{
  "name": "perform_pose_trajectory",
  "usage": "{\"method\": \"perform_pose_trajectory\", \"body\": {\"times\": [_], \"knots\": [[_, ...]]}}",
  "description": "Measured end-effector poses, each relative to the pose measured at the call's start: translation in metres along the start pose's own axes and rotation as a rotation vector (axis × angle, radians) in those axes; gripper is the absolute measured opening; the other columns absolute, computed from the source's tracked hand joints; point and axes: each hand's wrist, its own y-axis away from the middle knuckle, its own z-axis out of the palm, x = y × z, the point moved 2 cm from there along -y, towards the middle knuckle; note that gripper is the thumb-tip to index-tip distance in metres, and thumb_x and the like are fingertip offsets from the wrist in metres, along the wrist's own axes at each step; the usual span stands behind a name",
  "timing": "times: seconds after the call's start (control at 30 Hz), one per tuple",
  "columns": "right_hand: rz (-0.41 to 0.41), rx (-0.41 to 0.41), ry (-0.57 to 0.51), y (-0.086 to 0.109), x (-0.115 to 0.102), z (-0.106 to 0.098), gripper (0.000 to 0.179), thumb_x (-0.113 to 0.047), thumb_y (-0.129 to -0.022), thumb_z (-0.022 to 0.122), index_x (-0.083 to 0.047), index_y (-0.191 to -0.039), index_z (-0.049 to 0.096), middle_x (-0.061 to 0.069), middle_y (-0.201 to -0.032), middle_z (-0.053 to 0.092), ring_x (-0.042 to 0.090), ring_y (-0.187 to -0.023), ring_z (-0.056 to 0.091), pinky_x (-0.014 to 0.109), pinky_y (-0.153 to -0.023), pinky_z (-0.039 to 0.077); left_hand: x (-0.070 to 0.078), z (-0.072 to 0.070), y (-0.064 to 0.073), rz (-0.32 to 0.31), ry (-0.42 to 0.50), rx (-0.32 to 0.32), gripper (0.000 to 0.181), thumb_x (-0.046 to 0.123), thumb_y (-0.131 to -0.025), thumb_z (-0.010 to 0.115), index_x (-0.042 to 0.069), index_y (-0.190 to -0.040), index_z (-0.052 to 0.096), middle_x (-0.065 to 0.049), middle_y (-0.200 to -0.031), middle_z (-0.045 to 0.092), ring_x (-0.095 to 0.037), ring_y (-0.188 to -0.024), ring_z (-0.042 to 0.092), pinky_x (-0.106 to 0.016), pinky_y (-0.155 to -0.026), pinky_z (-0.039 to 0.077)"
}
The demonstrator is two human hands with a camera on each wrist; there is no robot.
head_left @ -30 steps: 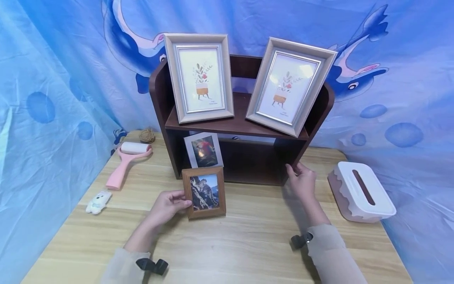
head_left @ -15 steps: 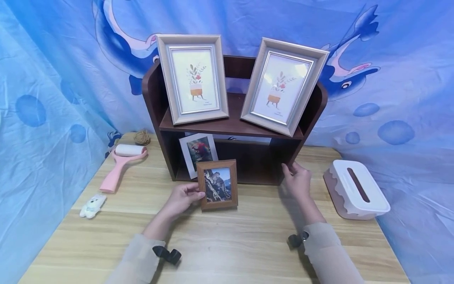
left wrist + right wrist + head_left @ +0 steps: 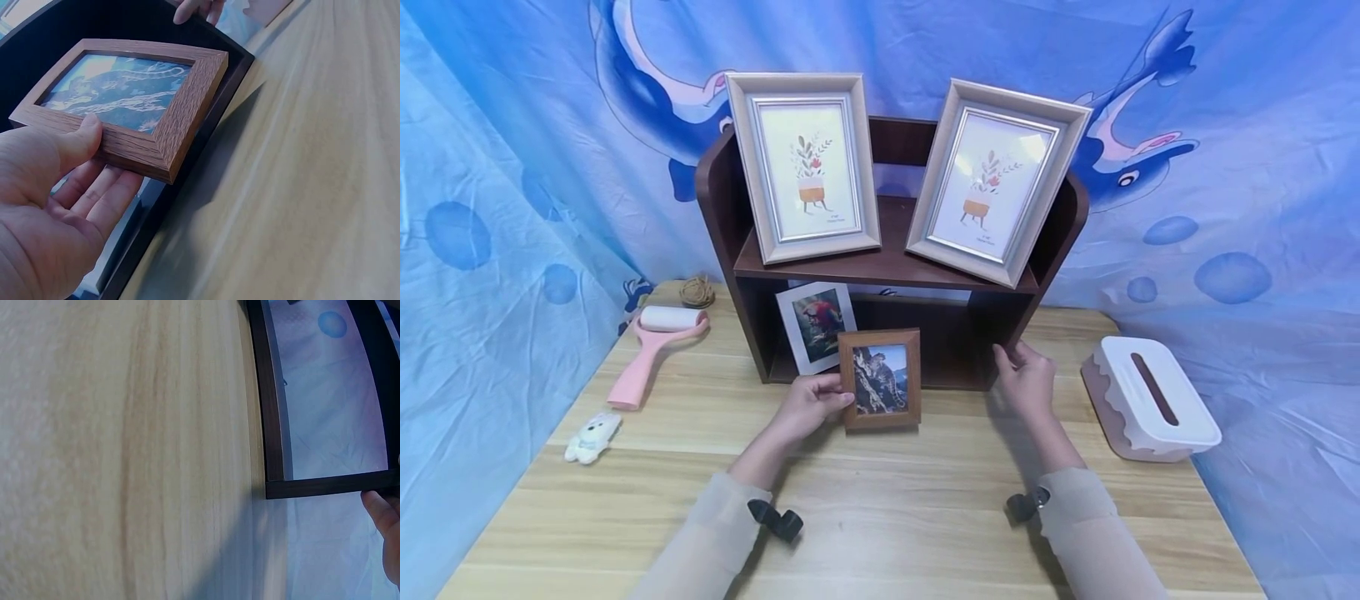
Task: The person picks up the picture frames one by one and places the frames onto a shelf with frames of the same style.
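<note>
My left hand (image 3: 808, 408) pinches the left side of a brown wooden picture frame (image 3: 846, 400) with a leopard photo. In the left wrist view the thumb lies on the front of the frame (image 3: 159, 147) and the fingers are beneath. The frame is held in front of the lower level of a dark brown two-tier shelf (image 3: 887, 271). Behind it, a white picture frame (image 3: 790, 329) with a parrot photo leans inside the lower left, partly covered. My right hand (image 3: 1028, 383) grips the shelf's right side panel near its front lower edge; the right wrist view shows fingers (image 3: 378, 512) at that panel.
Two larger silver-beige frames (image 3: 868, 192) with plant pictures lean on the upper level. At left lie a pink lint roller (image 3: 643, 367), a white bear plush (image 3: 593, 437) and a twine ball (image 3: 697, 292). A white-lidded tissue box (image 3: 1180, 392) stands at right on the wooden table (image 3: 880, 533).
My left hand has carried the wooden frame rightward and toward the shelf, overlapping less of the parrot frame's left part. My right hand stays at the side panel; the head view has shifted slightly.
</note>
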Motion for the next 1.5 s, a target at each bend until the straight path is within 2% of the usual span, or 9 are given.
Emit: {"method": "perform_pose_trajectory", "body": {"times": [0.23, 0.43, 0.6, 0.9, 1.07, 1.27, 1.5], "knots": [[0.001, 0.004, 0.004, 0.000, 0.001, -0.001, 0.008, 0.000, -0.091, 0.073, 0.007, -0.094, 0.075, 0.025, -0.094, 0.073, 0.041, -0.087, 0.073, 0.030, -0.073, 0.057, 0.007, 0.013, -0.016, -0.020, 0.048, -0.003, 0.039, 0.002, -0.089, 0.074, -0.008, -0.126, 0.065, -0.016, -0.106, 0.071, -0.016, -0.093, 0.068, -0.022, -0.080, 0.056], [-0.006, 0.001, -0.004, 0.000, 0.000, 0.000, 0.009, -0.001, -0.091, 0.073, 0.007, -0.094, 0.075, 0.025, -0.095, 0.073, 0.041, -0.087, 0.073, 0.030, -0.072, 0.057, 0.014, 0.020, -0.029, 0.009, 0.013, 0.022, 0.041, 0.001, -0.088, 0.074, -0.008, -0.127, 0.064, -0.020, -0.110, 0.069, -0.019, -0.096, 0.067, -0.025, -0.083, 0.056], [-0.044, 0.012, -0.002, 0.000, -0.001, 0.000, 0.008, 0.000, -0.090, 0.073, 0.007, -0.091, 0.074, 0.025, -0.091, 0.073, 0.041, -0.083, 0.074, 0.032, -0.070, 0.057, 0.018, 0.025, -0.042, 0.042, 0.016, -0.017, 0.041, 0.001, -0.091, 0.071, -0.011, -0.129, 0.061, -0.025, -0.114, 0.068, -0.024, -0.097, 0.068, -0.028, -0.084, 0.057], [-0.083, 0.026, 0.002, 0.000, 0.000, 0.001, 0.007, 0.000, -0.089, 0.073, 0.007, -0.089, 0.074, 0.025, -0.089, 0.074, 0.040, -0.080, 0.074, 0.032, -0.068, 0.058, 0.024, 0.037, -0.066, 0.033, -0.035, -0.055, 0.045, 0.005, -0.094, 0.070, -0.010, -0.134, 0.057, -0.028, -0.122, 0.065, -0.035, -0.108, 0.066, -0.038, -0.091, 0.057], [-0.095, 0.030, 0.010, 0.001, 0.000, 0.000, 0.008, -0.001, -0.090, 0.073, 0.007, -0.088, 0.074, 0.024, -0.089, 0.074, 0.040, -0.080, 0.074, 0.034, -0.067, 0.059, 0.024, 0.046, -0.080, 0.020, -0.038, -0.071, 0.040, 0.005, -0.095, 0.068, -0.009, -0.132, 0.060, -0.024, -0.116, 0.067, -0.028, -0.100, 0.067, -0.037, -0.089, 0.058], [-0.065, 0.027, 0.015, 0.002, 0.000, 0.000, 0.007, 0.001, -0.090, 0.073, 0.007, -0.090, 0.074, 0.025, -0.091, 0.074, 0.040, -0.081, 0.074, 0.034, -0.068, 0.058, 0.024, 0.051, -0.097, 0.061, -0.102, -0.105, 0.029, 0.004, -0.096, 0.067, -0.008, -0.122, 0.067, -0.018, -0.106, 0.070, -0.017, -0.088, 0.063, -0.033, -0.081, 0.058], [-0.049, 0.020, 0.011, 0.000, 0.000, 0.001, 0.006, 0.002, -0.090, 0.073, 0.007, -0.093, 0.074, 0.026, -0.094, 0.073, 0.040, -0.083, 0.074, 0.031, -0.070, 0.058, 0.029, 0.055, -0.108, 0.060, -0.128, -0.115, 0.027, 0.004, -0.097, 0.065, -0.009, -0.120, 0.067, -0.018, -0.105, 0.069, -0.018, -0.087, 0.059, -0.027, -0.076, 0.052]]}}
